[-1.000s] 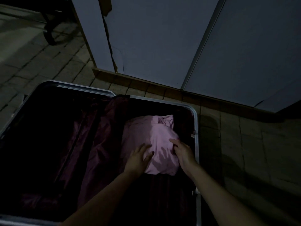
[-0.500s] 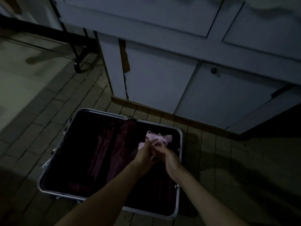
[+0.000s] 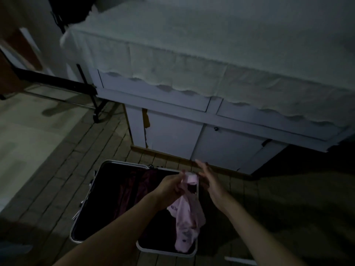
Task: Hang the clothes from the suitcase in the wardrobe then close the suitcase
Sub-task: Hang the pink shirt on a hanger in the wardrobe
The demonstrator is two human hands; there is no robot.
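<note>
Left hand (image 3: 171, 189): fingers curled round the top of the pink garment (image 3: 187, 223), pinching it so it hangs free.
Right hand (image 3: 208, 181): fingers spread and straight, holding nothing, just beside the top of the garment; whether a fingertip touches the cloth I cannot tell.
Garment: lifted clear, dangling over the right half of the suitcase (image 3: 103, 189), crumpled and not on a hanger.
Suitcase: lies open on the brick floor (image 3: 48, 189); inside only dark lining shows, but the light is too dim to rule out more clothes.
Cabinet (image 3: 221, 146): stands beyond the case, white doors shut, a pale cloth (image 3: 192, 60) draped over its top.
Wardrobe: not seen in this view.
Done: one garment is out of the case, by my reading.
Left: carry it to the wardrobe, hang it, check the case for more, shut the lid; most of the task remains.
</note>
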